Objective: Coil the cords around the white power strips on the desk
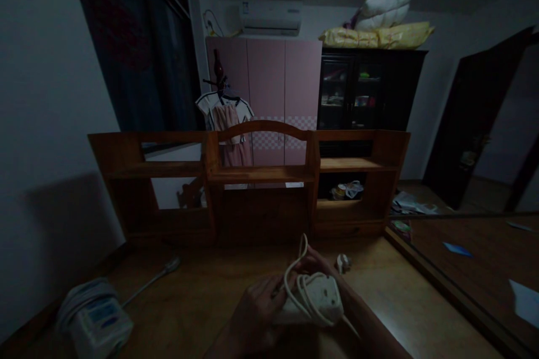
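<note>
A white power strip [329, 297] lies across my hands above the wooden desk, its socket end turned towards me. Several turns of its white cord [309, 298] wrap around the body, and one loop stands up loosely above. My left hand [261, 305] is closed around the near left part of the strip. On the far side, my right hand [314, 262] has its fingers bent at the cord; the strip partly hides them. A white plug [343, 262] rests on the desk just beyond my right wrist. Part of the cord hangs down past my right forearm.
At the left of the desk [185, 303] sits another white power device with a wound cable [99, 314], its plug [170, 265] stretched out towards the middle. A wooden shelf unit [263, 174] stands along the far edge. A bed board with papers [457, 248] is to the right.
</note>
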A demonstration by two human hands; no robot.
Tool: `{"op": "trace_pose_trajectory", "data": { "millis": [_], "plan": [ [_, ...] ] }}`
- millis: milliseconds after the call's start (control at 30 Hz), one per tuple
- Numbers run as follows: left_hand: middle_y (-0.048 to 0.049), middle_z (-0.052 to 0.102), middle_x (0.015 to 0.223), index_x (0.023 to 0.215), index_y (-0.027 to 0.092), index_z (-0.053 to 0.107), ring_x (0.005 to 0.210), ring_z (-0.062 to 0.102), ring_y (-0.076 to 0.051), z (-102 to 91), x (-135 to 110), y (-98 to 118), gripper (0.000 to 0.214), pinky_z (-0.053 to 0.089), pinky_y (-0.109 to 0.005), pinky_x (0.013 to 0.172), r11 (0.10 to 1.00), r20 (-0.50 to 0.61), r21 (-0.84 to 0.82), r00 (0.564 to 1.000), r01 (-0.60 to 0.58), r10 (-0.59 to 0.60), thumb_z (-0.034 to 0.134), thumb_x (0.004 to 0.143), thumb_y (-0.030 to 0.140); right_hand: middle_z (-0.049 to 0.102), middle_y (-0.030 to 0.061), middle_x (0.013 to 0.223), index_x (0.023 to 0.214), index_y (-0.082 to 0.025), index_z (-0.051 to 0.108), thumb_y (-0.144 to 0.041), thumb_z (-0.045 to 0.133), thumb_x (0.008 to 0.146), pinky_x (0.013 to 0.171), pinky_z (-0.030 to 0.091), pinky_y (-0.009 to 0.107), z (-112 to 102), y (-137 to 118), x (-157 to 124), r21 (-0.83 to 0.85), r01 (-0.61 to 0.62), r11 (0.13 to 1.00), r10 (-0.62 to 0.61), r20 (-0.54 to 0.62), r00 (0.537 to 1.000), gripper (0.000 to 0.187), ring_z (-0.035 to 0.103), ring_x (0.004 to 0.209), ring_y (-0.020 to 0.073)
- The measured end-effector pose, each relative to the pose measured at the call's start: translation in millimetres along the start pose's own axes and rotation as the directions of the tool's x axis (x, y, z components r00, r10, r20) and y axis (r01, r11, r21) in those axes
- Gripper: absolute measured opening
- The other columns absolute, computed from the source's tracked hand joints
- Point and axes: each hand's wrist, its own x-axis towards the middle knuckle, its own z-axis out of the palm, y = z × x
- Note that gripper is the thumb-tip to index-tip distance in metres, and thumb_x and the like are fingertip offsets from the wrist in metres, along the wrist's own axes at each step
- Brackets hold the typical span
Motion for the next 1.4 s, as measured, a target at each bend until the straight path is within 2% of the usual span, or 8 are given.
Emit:
{"op": "trace_pose_trajectory", "data": {
  "millis": [167, 300, 500, 800, 1000, 1133, 1267, 1400],
  "plan": [
    [-0.0137, 0.054, 0.125, 0.143, 0.026, 0.027, 0.107, 0.055, -0.030, -2.6, 3, 8, 0.073, 0.048, -0.045, 0.086, 0.999, 0.108, 0.033, 0.994, -0.021, 0.017, 0.054, 0.075, 0.026, 0.067, 0.0082, 0.072, 0.072, -0.012, 0.065, -0.060, 0.062, 0.073, 0.068, 0.048, 0.031, 0, -2, 1, -0.063, -0.070, 0.996, 0.069, -0.027, 0.997, 0.049, 0.065, 0.070, 0.0208],
    [-0.0122, 0.048, 0.135, 0.143, 0.029, 0.026, 0.112, 0.051, -0.031, -7.7, 5, 13, 0.073, 0.045, -0.046, 0.091, 0.999, 0.192, 0.023, 0.981, -0.026, 0.021, 0.054, 0.075, 0.027, 0.067, 0.0067, 0.066, 0.069, -0.012, 0.065, -0.058, 0.069, 0.066, 0.059, 0.047, 0.029, -6, 1, 3, -0.265, -0.059, 0.962, 0.015, -0.166, 0.986, 0.045, 0.064, 0.064, 0.0206],
    [-0.0109, 0.049, 0.131, 0.136, 0.029, 0.036, 0.112, 0.050, -0.030, -3.2, 4, 17, 0.071, 0.042, -0.045, 0.093, 0.999, 0.245, 0.014, 0.969, 0.038, -0.041, 0.057, 0.068, 0.022, 0.068, 0.0078, 0.067, 0.071, -0.015, 0.067, -0.059, 0.067, 0.067, 0.056, 0.049, 0.029, -13, 8, 4, -0.296, -0.001, 0.955, -0.078, -0.255, 0.964, 0.044, 0.065, 0.062, 0.0216],
    [-0.0075, 0.050, 0.123, 0.141, 0.033, 0.029, 0.110, 0.049, -0.026, 9.2, 0, 3, 0.081, 0.040, -0.040, 0.094, 0.943, 0.085, 0.075, 0.940, 0.325, -0.331, 0.054, 0.067, 0.012, 0.068, 0.0091, 0.071, 0.070, -0.013, 0.068, -0.062, 0.062, 0.072, 0.070, 0.049, 0.032, -34, 5, 8, -0.379, 0.268, 0.886, -0.427, -0.441, 0.789, 0.049, 0.065, 0.070, 0.0230],
    [-0.0072, 0.044, 0.127, 0.141, 0.032, 0.029, 0.095, 0.058, -0.020, 15.2, 0, -5, 0.075, 0.047, -0.029, 0.075, 0.759, -0.099, -0.026, 0.754, 0.651, -0.650, 0.054, 0.073, 0.015, 0.068, 0.0107, 0.076, 0.073, -0.013, 0.068, -0.064, 0.061, 0.072, 0.068, 0.050, 0.031, -38, 6, 8, -0.276, 0.273, 0.922, -0.385, -0.555, 0.738, 0.051, 0.064, 0.073, 0.0227],
    [-0.0086, 0.043, 0.130, 0.135, 0.025, 0.040, 0.102, 0.058, -0.020, 13.4, 1, -12, 0.056, 0.047, -0.030, 0.082, 0.704, -0.199, -0.194, 0.676, 0.683, -0.710, 0.051, 0.080, 0.022, 0.067, 0.0097, 0.077, 0.079, -0.014, 0.066, -0.064, 0.061, 0.073, 0.064, 0.051, 0.031, -40, 8, 11, -0.221, 0.298, 0.929, -0.371, -0.571, 0.732, 0.051, 0.062, 0.071, 0.0218],
    [-0.0110, 0.052, 0.129, 0.133, 0.022, 0.043, 0.108, 0.058, -0.023, 9.9, 3, -15, 0.050, 0.046, -0.030, 0.085, 0.640, -0.185, -0.328, 0.617, 0.695, -0.765, 0.048, 0.084, 0.033, 0.065, 0.0063, 0.078, 0.082, -0.016, 0.064, -0.064, 0.053, 0.079, 0.061, 0.049, 0.027, -26, 9, 7, -0.299, 0.305, 0.904, -0.417, -0.465, 0.781, 0.049, 0.061, 0.067, 0.0184],
    [-0.0151, 0.062, 0.120, 0.129, 0.016, 0.047, 0.108, 0.060, -0.026, 11.8, 5, -12, 0.054, 0.046, -0.031, 0.085, 0.523, -0.109, -0.429, 0.533, 0.736, -0.839, 0.046, 0.085, 0.046, 0.064, 0.0031, 0.077, 0.089, -0.018, 0.064, -0.059, 0.053, 0.082, 0.061, 0.048, 0.026, 7, 13, -2, -0.518, 0.281, 0.808, -0.460, -0.256, 0.850, 0.043, 0.058, 0.064, 0.0164]
  ]
}}
